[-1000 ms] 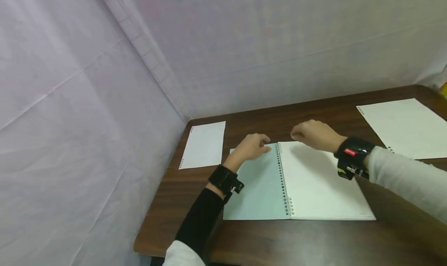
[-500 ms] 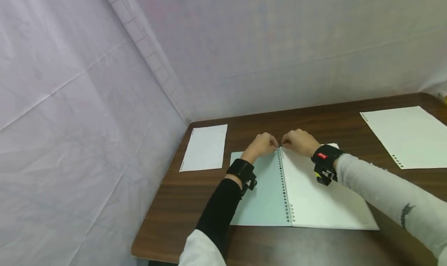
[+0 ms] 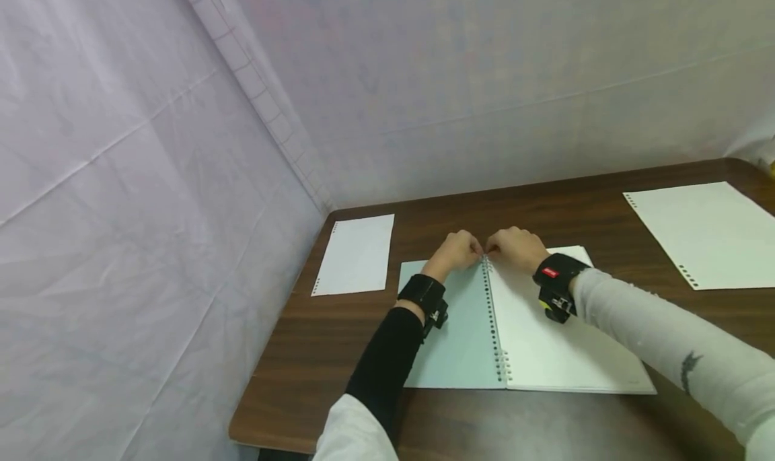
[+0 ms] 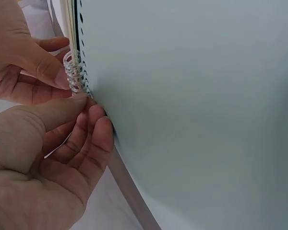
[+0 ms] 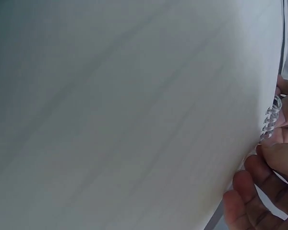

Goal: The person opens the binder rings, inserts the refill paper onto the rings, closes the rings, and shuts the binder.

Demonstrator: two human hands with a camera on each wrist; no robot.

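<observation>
An open ring notebook lies on the brown table [image 3: 533, 205], with its pale green cover [image 3: 460, 333] to the left and a white page [image 3: 557, 340] to the right. My left hand [image 3: 475, 251] and right hand [image 3: 493, 249] meet at the far end of the clear plastic rings [image 3: 493, 326]. In the left wrist view my left hand [image 4: 84, 108] has curled fingers and its thumb tip on the end rings [image 4: 74, 76], while the right thumb [image 4: 50, 72] presses them from the other side. The right wrist view shows the white page [image 5: 134, 105], the rings [image 5: 271, 117] and curled fingers [image 5: 259, 191].
A small punched white sheet [image 3: 357, 254] lies at the table's far left corner. A larger punched sheet [image 3: 702, 235] lies at the far right. Pale cloth walls [image 3: 151, 178] close off the left and back. The table's front edge [image 3: 272, 434] is near my body.
A second ago my hands hovered apart above the notebook's far edge. They have come together onto the end of the rings and have barely moved in the last half second.
</observation>
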